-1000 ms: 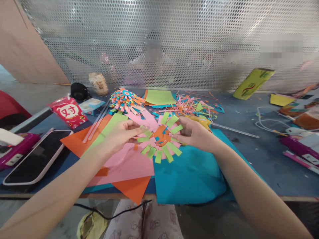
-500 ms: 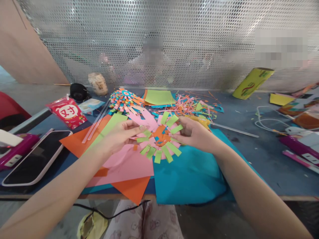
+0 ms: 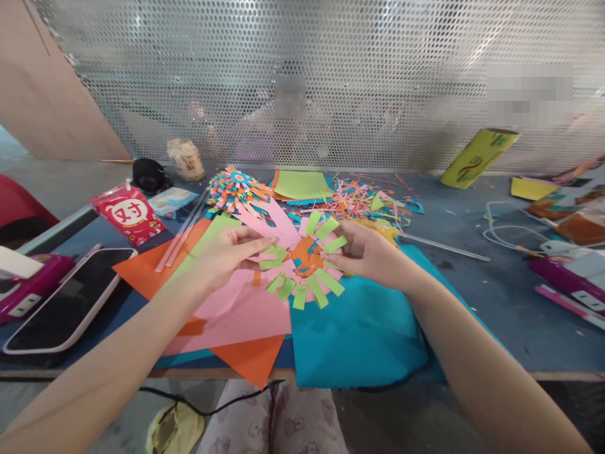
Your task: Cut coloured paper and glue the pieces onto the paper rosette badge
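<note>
A round paper flower (image 3: 302, 261) with green strip petals, a pink ring and an orange centre is held just above the table between both hands. My left hand (image 3: 227, 252) pinches its left edge with fingers closed on the green and pink strips. My right hand (image 3: 366, 252) grips its right edge, thumb and fingers pressed on the paper. Under it lie a pink sheet (image 3: 236, 309), a teal sheet (image 3: 359, 334) and orange sheets (image 3: 142, 268).
A finished multicoloured paper flower (image 3: 234, 188) and a heap of paper scraps (image 3: 359, 202) lie behind. A tablet (image 3: 70, 299), a red packet (image 3: 128, 213) and a pink tool (image 3: 23, 284) sit at left. Cables and pink tools (image 3: 567, 277) lie at right. A perforated metal screen (image 3: 331, 82) backs the table; people sit beyond it.
Almost nothing has moved. My left hand's fingers have shifted slightly on the flower's left edge; both hands keep hold of it.
</note>
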A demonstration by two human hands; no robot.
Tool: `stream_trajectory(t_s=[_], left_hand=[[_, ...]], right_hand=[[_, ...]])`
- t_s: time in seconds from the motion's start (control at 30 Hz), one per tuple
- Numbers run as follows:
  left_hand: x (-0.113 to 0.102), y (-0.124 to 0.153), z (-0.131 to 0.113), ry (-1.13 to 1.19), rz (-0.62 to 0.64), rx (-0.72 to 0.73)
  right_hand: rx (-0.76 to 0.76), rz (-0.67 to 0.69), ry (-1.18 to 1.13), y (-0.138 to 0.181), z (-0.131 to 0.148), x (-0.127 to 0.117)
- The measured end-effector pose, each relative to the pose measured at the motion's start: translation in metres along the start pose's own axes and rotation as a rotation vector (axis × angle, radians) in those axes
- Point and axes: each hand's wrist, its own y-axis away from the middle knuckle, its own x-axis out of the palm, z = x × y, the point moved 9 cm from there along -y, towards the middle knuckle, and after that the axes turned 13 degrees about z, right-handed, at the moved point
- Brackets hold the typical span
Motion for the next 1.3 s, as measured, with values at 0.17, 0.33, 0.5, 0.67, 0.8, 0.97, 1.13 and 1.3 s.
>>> stream_trajectory(t_s=[0.17, 0.33, 0.5, 0.67, 0.8, 0.97, 1.13, 1.3], left_hand=[[0.005, 0.002, -0.004, -0.079, 0.004, 0.016], [0.006, 0.004, -0.008, -0.118, 0.005, 0.03], [0.003, 0.006, -0.012, -0.19, -0.039, 0.057], [0.002, 0.008, -0.016, -0.234, -0.06, 0.068], [0.001, 0.008, -0.016, -0.244, -0.058, 0.076], [-0.001, 0.007, -0.015, -0.224, -0.06, 0.09], [-0.001, 0.006, -0.014, -0.199, -0.041, 0.091], [-0.004, 0.005, -0.012, -0.195, -0.061, 0.089]], right_hand=[[-0.017, 0.011, -0.009, 0.0, 0.002, 0.002], [-0.015, 0.007, -0.015, 0.0, 0.001, 0.001], [-0.001, -0.001, -0.013, 0.0, -0.001, 0.0], [-0.003, 0.006, -0.033, 0.0, -0.002, 0.001], [-0.004, 0.004, -0.027, 0.0, -0.001, 0.001], [0.002, -0.009, -0.012, 0.001, -0.001, 0.0], [0.006, 0.0, -0.024, 0.0, -0.001, 0.001], [0.0, -0.012, 0.008, 0.001, 0.0, -0.001]])
